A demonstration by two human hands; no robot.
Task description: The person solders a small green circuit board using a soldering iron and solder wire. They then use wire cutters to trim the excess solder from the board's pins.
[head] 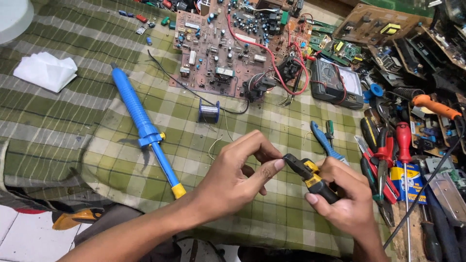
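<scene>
Black-yellow pliers (310, 175) were gripped in right hand (342, 201); left hand (238, 177) fingers (272, 162) pinched sth tiny at plier tip, can't tell what. Solder spool (208, 111) sat beyond fingers on bench (145, 194).

We have a single view, from a camera worn on the head, looking steeply down and forward over our own forearms. It sits close: the left hand (238, 177) and right hand (342, 199) fill the lower middle. Ahead it takes in the green checked cloth (73, 111), and at the top edge the brown circuit board (228, 43). Tools crowd the right margin; white floor tiles (24, 237) show bottom left.
</scene>
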